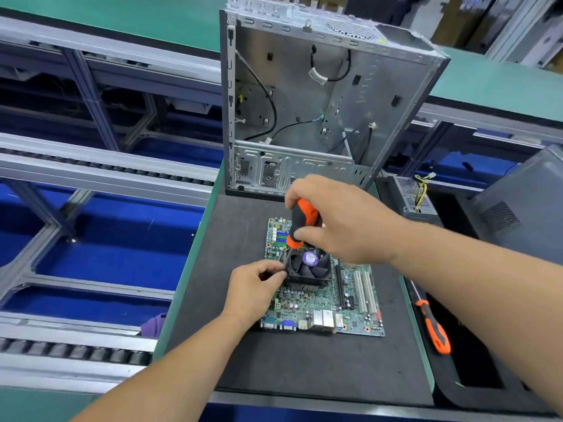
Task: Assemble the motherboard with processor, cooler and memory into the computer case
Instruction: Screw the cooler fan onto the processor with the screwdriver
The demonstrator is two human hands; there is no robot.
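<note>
While the cooler [309, 268] sits on the motherboard [323, 300], the step in hand looks to be driving a mounting screw at the cooler's near-left corner. The right hand [341, 220] is wrapped around the orange-and-black handle of a screwdriver [300, 223], whose shaft runs down to that corner, and the left hand [254, 284] pinches its fingertips at the same spot — whether on the shaft or on the screw itself I cannot tell.

To do this well, the shaft should probably stand square over the screw, with the left fingers only guiding the tip so it cannot skid onto the small parts beside the cooler. Light, even pressure seems wise; tightening each corner a little in turn would likely seat the heatsink flat.

Under the motherboard lies a dark foam mat [243, 354] on a green-edged bench. Just beyond the motherboard stands the open computer case [304, 95], empty but for loose cables — the board is not yet in it. Right of the motherboard, a second screwdriver [434, 328] lies in a dark tray, with a power supply [411, 194] and another grey case [524, 208] further off. Left of the motherboard run roller conveyors [100, 169] over blue flooring.
</note>
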